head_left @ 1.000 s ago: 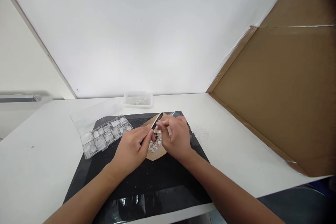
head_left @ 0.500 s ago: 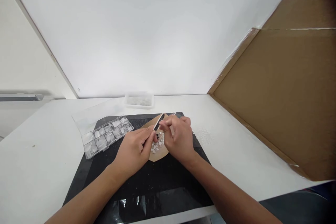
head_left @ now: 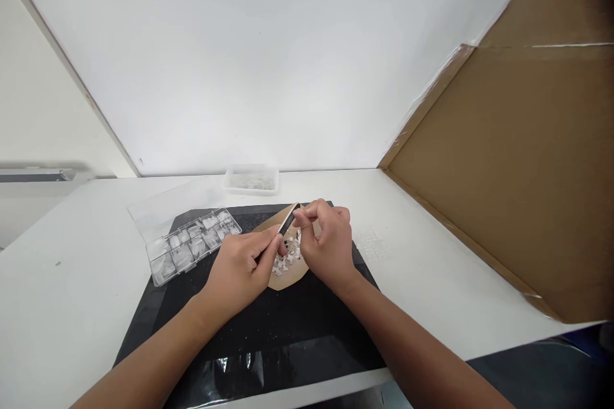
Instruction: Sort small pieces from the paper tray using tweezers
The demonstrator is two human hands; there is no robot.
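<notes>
My left hand (head_left: 242, 262) is closed on a thin nail file (head_left: 288, 220), dark-faced with a pale edge, which points up and away to the right. The fingers of my right hand (head_left: 329, 239) are pinched together beside the file's upper end. Whatever lies between those fingertips is too small to make out. Beneath both hands is a brown paper sheet or shallow dish (head_left: 283, 282), bearing a heap of small white pieces (head_left: 286, 261). To the left, a clear divided case (head_left: 194, 244) with its lid open holds white and clear false nail tips.
A black mat (head_left: 283, 332) lies under the work on the white table (head_left: 62, 307). Behind it stands a translucent tub (head_left: 252, 180) of pale pieces. Clear bits (head_left: 371, 244) lie at the mat's right. Cardboard (head_left: 518, 160) walls the right side, with a white wall behind.
The view has shifted slightly, moving everything a little up and left. Both hands keep their grips, with the right fingertips still beside the file's upper end.
</notes>
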